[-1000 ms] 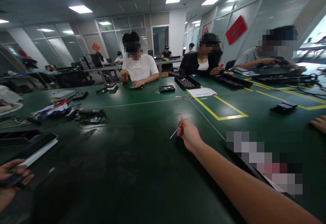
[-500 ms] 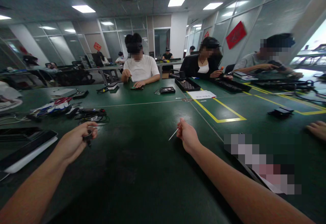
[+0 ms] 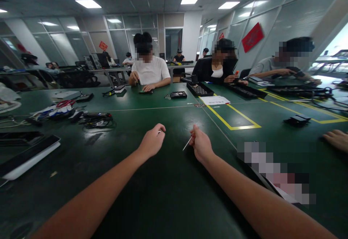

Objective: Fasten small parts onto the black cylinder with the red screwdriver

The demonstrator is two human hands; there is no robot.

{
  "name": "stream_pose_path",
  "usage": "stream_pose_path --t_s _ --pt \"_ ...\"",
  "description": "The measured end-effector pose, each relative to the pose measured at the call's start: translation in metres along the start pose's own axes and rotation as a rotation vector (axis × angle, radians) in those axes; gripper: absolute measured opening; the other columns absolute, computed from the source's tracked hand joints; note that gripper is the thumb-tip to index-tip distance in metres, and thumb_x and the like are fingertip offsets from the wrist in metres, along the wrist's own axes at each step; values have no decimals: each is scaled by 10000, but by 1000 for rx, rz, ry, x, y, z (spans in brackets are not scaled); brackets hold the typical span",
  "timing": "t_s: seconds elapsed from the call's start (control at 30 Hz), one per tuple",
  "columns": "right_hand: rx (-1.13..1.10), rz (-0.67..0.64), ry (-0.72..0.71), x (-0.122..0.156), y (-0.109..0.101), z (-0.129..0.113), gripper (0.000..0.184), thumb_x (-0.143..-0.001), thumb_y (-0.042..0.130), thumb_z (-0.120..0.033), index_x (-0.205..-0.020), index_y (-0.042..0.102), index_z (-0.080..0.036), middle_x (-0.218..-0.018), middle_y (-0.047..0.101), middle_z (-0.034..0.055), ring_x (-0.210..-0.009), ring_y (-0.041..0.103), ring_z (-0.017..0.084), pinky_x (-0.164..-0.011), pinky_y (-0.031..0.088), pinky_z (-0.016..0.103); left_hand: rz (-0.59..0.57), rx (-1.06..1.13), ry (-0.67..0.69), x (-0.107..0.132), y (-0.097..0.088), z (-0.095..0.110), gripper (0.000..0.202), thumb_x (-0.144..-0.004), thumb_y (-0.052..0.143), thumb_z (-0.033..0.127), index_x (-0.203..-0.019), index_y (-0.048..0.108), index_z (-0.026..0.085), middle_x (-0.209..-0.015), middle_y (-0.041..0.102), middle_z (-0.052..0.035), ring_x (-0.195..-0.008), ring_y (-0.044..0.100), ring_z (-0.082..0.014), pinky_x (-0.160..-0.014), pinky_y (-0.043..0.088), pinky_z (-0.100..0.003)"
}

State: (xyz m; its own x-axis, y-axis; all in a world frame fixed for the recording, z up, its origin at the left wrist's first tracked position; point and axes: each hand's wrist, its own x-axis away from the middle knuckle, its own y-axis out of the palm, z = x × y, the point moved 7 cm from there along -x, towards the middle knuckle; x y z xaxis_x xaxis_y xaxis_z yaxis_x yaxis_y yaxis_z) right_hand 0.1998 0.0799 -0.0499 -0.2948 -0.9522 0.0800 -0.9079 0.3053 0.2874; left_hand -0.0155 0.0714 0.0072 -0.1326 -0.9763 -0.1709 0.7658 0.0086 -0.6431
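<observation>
My right hand (image 3: 201, 145) is closed around a thin tool that looks like a screwdriver (image 3: 187, 143). Its bare metal shaft slants down to the left, and a bit of red shows at the fingers. Just left of it, above the green table (image 3: 163, 202), is my left hand (image 3: 152, 140) with its fingers curled inward. A tiny pale glint shows at those fingertips; what they hold, if anything, is mostly hidden. The hands are apart, and the shaft's tip points into the gap between them.
At left lie a black-and-white case (image 3: 35, 159), a bundle of cables (image 3: 98, 119) and red-handled scissors (image 3: 65, 103). Ahead are a black hard-drive-like box (image 3: 178, 94), black trays (image 3: 200, 89) and a white paper (image 3: 214, 100). Several people work around the table; another person's hand (image 3: 336, 139) rests at right.
My left hand has swung right from beside the cables to near my right hand. The dark object it held no longer shows in it. My right hand stays almost in place with the tool.
</observation>
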Motion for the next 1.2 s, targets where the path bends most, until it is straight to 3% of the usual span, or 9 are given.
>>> stream_pose_path --t_s 0.13,0.23,0.33,0.47,0.63,0.87,1.07,1.2 --pt "59 -18 14 2 -2 -3 488 -761 687 -707 -720 590 -230 -517 421 -61 -447 398 123 -427 329 280 -74 -242 115 14 35 18 389 -823 590 179 -1212 575 187 -1142 660 -116 -1105 604 -307 -1037 429 -495" --pt "41 -109 3 6 3 -8 451 -715 774 -631 -723 575 -227 -534 428 -72 -460 389 110 -446 324 272 -121 -275 170 19 48 15 503 -811 539 36 -1300 527 152 -1226 635 -153 -1180 590 -299 -1082 429 -486" --pt "66 -130 -39 10 6 -14 417 -718 785 -586 -743 606 -210 -574 512 -48 -513 464 117 -501 376 272 -84 -231 233 17 45 8 465 -857 501 10 -1301 533 148 -1237 634 -145 -1181 589 -277 -1103 426 -493" --pt "78 -177 -110 15 11 -22 367 -749 767 -539 -796 654 -193 -659 633 -2 -584 544 133 -584 437 290 -12 -187 308 9 33 2 335 -894 590 63 -1195 632 204 -1221 662 -85 -1185 589 -267 -1130 388 -531" --pt "161 -182 -209 20 12 -30 345 -781 753 -515 -901 684 -200 -768 715 38 -686 636 177 -673 495 335 38 -106 294 4 28 -4 421 -880 670 93 -1274 622 236 -1268 664 -73 -1206 594 -259 -1114 413 -506" --pt "209 -175 -239 22 13 -31 340 -777 761 -504 -912 677 -203 -798 727 47 -709 655 193 -671 518 346 21 -16 252 5 27 -4 328 -874 688 123 -1187 679 220 -1206 692 -59 -1147 638 -237 -1053 492 -412" --pt "234 -151 -303 23 12 -38 318 -782 765 -497 -898 698 -209 -741 674 11 -669 612 172 -652 501 328 36 46 195 3 24 -8 377 -891 678 148 -1259 668 228 -1298 682 -59 -1239 608 -237 -1129 441 -435" --pt "192 -203 -267 28 16 -40 319 -753 786 -479 -905 700 -211 -767 707 28 -732 671 198 -723 541 357 28 47 188 2 25 -9 369 -887 686 151 -1248 677 225 -1286 689 -59 -1226 615 -239 -1127 442 -442"
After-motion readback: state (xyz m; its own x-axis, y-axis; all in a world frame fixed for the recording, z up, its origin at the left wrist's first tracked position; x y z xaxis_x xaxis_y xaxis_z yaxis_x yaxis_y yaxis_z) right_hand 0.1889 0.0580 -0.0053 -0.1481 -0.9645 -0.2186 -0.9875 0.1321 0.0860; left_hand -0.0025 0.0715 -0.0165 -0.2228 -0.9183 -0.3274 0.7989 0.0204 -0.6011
